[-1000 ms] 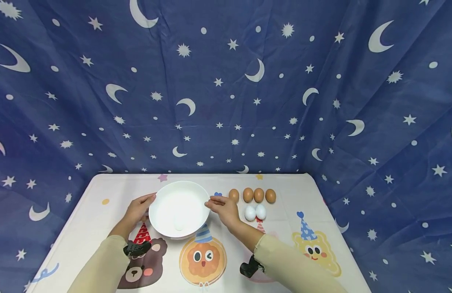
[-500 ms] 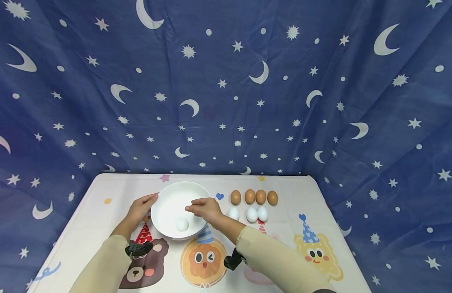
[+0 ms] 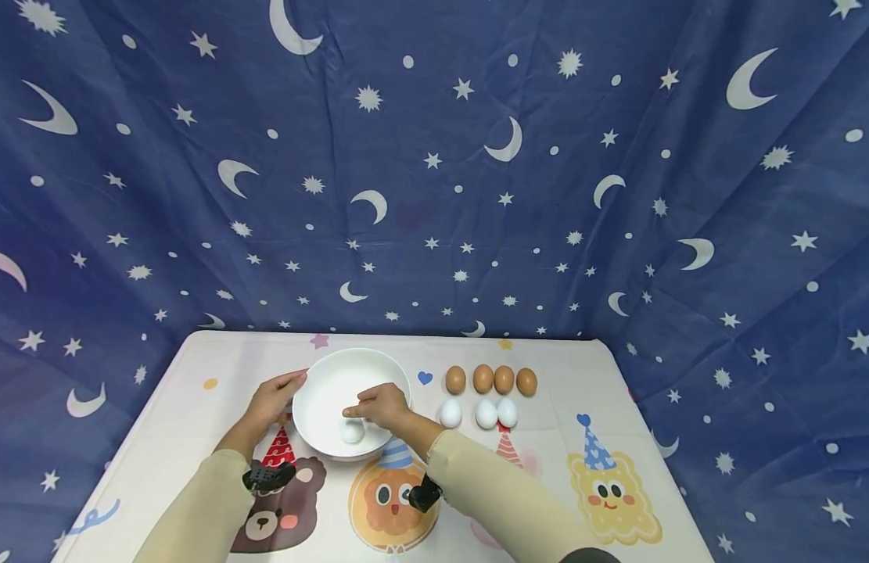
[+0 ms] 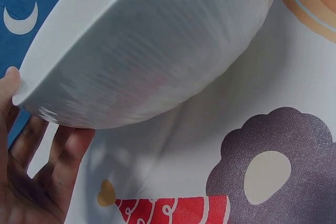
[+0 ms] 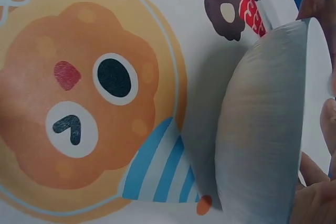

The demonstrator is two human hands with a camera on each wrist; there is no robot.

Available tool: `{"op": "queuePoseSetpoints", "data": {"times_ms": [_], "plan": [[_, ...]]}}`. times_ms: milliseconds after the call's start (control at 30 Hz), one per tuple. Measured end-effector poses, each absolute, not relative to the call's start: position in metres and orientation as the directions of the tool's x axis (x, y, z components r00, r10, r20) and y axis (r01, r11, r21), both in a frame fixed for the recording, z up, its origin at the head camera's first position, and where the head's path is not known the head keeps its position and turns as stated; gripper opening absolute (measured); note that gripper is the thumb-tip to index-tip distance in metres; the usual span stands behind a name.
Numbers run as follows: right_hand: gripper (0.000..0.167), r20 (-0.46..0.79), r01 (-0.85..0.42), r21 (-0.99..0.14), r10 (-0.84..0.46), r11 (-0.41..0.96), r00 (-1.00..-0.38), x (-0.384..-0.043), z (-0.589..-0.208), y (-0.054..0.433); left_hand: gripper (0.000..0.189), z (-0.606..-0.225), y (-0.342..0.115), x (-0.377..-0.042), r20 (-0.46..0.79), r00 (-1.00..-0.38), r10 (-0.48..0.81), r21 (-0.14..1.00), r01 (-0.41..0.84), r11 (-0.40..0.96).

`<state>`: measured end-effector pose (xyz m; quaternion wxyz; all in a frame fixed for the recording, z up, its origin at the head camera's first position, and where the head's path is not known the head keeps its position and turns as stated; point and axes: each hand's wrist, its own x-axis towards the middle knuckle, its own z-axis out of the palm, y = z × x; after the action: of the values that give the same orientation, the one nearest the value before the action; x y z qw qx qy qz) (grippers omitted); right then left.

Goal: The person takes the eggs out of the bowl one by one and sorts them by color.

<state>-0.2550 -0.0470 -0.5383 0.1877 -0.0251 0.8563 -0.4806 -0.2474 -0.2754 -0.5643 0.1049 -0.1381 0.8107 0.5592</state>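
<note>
A white bowl (image 3: 321, 391) stands at the left of the table. My left hand (image 3: 268, 403) grips its left rim; in the left wrist view the thumb (image 4: 10, 85) is at the rim and the other fingers are under the outer wall. Inside the bowl lies a white egg (image 3: 352, 432). Reaching over the right rim, my right hand (image 3: 382, 408) has its fingertips at the egg's upper edge. From the right wrist the bowl wall (image 5: 262, 124) hides the egg, and whether the fingers touch it I cannot tell.
Right of the bowl, several brown eggs (image 3: 483, 378) form a row. White eggs (image 3: 486, 414) lie in front of them. A cartoon-print cloth (image 3: 547, 438) covers the table, and a blue star-patterned curtain (image 3: 434, 195) hangs behind it.
My right hand left the bowl's right rim, moved left over the bowl and down to the egg inside. The left hand stays on the rim. The head view shifted slightly.
</note>
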Motion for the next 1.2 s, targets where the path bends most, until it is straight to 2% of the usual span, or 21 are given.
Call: {"op": "queuePoseSetpoints", "data": {"times_ms": [233,500,867,1200], "plan": [[0.044,-0.344,0.161,-0.76,-0.179,0.63,-0.922,-0.256,-0.544,-0.056,0.067,-0.564,-0.275,-0.246,-0.33,-0.938,-0.111,0.871,-0.347,0.346],[0.047,-0.378,0.133,-0.673,-0.184,0.728,-0.907,-0.257,-0.546,-0.059,0.067,-0.563,-0.273,-0.246,-0.332,-0.937,-0.111,0.871,-0.35,0.345],[0.046,-0.379,0.098,-0.643,-0.204,0.76,-0.903,-0.256,-0.545,-0.061,0.061,-0.564,-0.273,-0.249,-0.332,-0.937,-0.105,0.883,-0.348,0.316],[0.044,-0.382,0.077,-0.633,-0.225,0.771,-0.896,-0.255,-0.541,-0.061,0.065,-0.566,-0.275,-0.249,-0.334,-0.936,-0.112,0.877,-0.352,0.327]]}}
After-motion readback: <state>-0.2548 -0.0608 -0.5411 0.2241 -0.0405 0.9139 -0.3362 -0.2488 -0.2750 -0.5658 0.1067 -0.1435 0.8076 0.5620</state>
